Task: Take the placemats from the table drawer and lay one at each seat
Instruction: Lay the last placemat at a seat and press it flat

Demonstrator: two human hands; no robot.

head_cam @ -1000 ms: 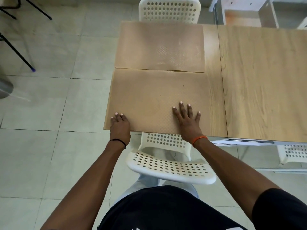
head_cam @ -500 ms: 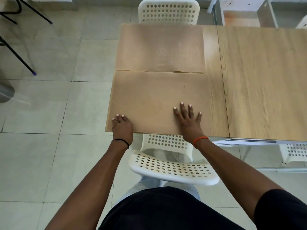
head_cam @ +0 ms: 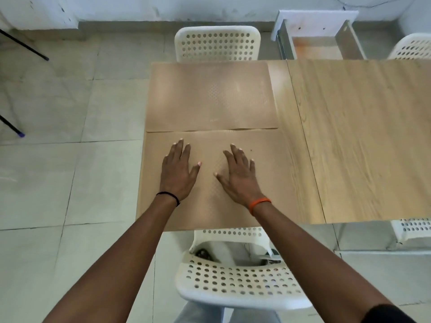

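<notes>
Tan and dimpled, the near placemat (head_cam: 263, 164) lies flat under both of my hands at the near end of the wooden table (head_cam: 359, 136). My left hand (head_cam: 178, 172) rests palm down on its left half, fingers straight and spread, holding nothing. My right hand (head_cam: 239, 174) lies the same way just beside it, thumb angled toward the left thumb, the two apart. The mat's far edge meets the far placemat (head_cam: 210, 96), which lies in front of the far white perforated chair (head_cam: 217, 44). A second perforated chair (head_cam: 238, 283) stands tucked at my edge, under my forearms. Beyond the table's far right side an open drawer (head_cam: 319, 46) sticks out, its inside hard to read. Pale floor tiles (head_cam: 70, 171) spread left, toward a scuffed white wall (head_cam: 163, 8).
</notes>
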